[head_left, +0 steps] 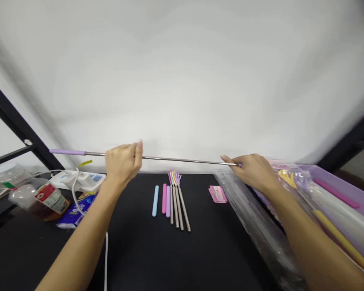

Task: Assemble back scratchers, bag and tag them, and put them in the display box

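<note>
An extended telescopic back scratcher (182, 160) stretches almost level above the black table, its purple grip sleeve at the far left. My left hand (123, 161) is closed around the metal shaft near that sleeve. At the other end my right hand (251, 171) grips it, and a bit of purple shows at the fingers; the scratcher's head is mostly hidden there. Below lie several shorter back scratchers (177, 206) with coloured claw heads. Beside them are a blue sleeve (155, 201), a pink sleeve (164, 198) and a purple sleeve (168, 202).
Pink cards (217, 194) lie right of centre. Clear plastic bags (255, 226) run along the right, beside a purple bin (342, 182) holding a yellow-handled scratcher (342, 238). At left are a power strip (91, 181), a white cable (106, 258), a bottle (45, 200) and a blue packet (75, 210).
</note>
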{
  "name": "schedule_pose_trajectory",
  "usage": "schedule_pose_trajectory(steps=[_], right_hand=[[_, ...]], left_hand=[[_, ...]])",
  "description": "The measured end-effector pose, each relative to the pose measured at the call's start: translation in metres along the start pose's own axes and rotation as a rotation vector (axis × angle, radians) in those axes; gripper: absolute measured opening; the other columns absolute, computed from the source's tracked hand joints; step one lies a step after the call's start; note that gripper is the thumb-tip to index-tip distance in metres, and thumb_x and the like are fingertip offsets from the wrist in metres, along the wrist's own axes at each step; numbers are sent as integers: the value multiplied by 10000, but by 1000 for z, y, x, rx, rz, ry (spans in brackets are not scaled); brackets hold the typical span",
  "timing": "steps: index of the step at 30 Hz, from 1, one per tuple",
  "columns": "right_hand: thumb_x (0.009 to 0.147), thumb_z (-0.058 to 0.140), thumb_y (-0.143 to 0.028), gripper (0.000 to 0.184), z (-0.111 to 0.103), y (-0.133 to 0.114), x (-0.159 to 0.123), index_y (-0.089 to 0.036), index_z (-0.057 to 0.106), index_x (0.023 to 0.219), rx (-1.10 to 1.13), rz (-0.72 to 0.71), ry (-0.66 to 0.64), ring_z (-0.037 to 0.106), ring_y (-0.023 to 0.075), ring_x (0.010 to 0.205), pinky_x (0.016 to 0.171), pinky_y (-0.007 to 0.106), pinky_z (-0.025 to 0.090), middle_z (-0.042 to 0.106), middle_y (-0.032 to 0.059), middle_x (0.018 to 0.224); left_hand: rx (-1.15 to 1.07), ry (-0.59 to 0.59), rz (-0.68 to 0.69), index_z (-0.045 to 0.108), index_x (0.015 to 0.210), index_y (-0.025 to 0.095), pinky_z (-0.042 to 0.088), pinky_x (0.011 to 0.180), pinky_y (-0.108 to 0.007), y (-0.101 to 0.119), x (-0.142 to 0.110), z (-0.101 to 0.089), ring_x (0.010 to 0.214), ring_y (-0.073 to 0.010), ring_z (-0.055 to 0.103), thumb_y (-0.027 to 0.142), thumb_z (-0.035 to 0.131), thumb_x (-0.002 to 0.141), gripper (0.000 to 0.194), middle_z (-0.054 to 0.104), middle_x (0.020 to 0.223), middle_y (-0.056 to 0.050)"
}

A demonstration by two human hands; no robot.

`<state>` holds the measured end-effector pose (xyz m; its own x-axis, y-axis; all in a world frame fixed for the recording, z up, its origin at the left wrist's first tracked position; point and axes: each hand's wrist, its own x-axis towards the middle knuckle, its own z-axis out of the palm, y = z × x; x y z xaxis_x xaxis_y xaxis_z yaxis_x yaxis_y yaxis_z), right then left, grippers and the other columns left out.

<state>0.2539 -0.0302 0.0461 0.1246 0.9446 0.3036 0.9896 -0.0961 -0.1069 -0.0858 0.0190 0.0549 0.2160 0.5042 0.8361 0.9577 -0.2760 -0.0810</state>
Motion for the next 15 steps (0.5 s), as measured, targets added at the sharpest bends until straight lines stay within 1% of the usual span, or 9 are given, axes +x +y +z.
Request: schedule_pose_trajectory(steps=[3, 5, 6, 8, 11, 13, 15], right_hand=[[912, 234, -682, 715, 4, -9, 1, -224, 729, 673, 5, -54, -1, 565, 235, 624, 564, 297, 269, 612, 85, 567], [910, 232, -687, 718, 5, -13, 1, -225, 719, 656, 3, -61, -8, 551, 226, 600, 557, 294, 262, 598, 79, 549], [908, 236, -690, 715, 5, -14, 1, -226, 718, 657, 1, -61, -10, 544, 223, 590, 553, 292, 258, 594, 76, 545], [906, 231, -696, 719, 4, -15, 1, -225, 712, 654, 0, -79, -7, 536, 218, 581, 547, 288, 250, 590, 75, 542], [903, 202, -709, 748, 3, -14, 1, -216, 683, 611, -2, -109, 1, 528, 211, 571, 541, 284, 246, 581, 79, 534], [899, 208, -714, 747, 4, -16, 1, -214, 675, 601, -13, -94, -1, 519, 207, 560, 538, 284, 243, 578, 79, 529], [904, 220, -702, 733, 7, -20, 2, -215, 688, 619, -21, -86, 3, 514, 206, 556, 540, 286, 236, 582, 78, 530]], left_hand=[[-75, 24, 203, 529, 575, 176, 196, 513, -298, 24, -5, -1, 488, -142, 493, 326, 367, 973, 455, 535, 508, -32], [-109, 30, 286, 516, 580, 175, 204, 507, -294, 34, -7, 1, 477, -133, 477, 306, 362, 975, 444, 533, 515, -28], [-117, 33, 301, 505, 578, 175, 208, 506, -293, 34, -6, 2, 466, -130, 463, 300, 356, 976, 443, 524, 508, -25], [-121, 43, 278, 482, 574, 178, 216, 505, -290, 26, -4, 6, 444, -127, 432, 289, 345, 977, 440, 497, 485, -18], [-105, 42, 218, 471, 573, 180, 213, 507, -288, 11, -2, 13, 446, -130, 429, 295, 358, 971, 430, 490, 478, -16], [-84, 28, 199, 482, 570, 177, 202, 507, -291, 14, -3, 15, 457, -133, 444, 307, 377, 966, 430, 509, 490, -22], [-69, 9, 210, 501, 568, 172, 198, 510, -295, 29, -6, 15, 472, -136, 465, 326, 406, 961, 432, 536, 508, -30]])
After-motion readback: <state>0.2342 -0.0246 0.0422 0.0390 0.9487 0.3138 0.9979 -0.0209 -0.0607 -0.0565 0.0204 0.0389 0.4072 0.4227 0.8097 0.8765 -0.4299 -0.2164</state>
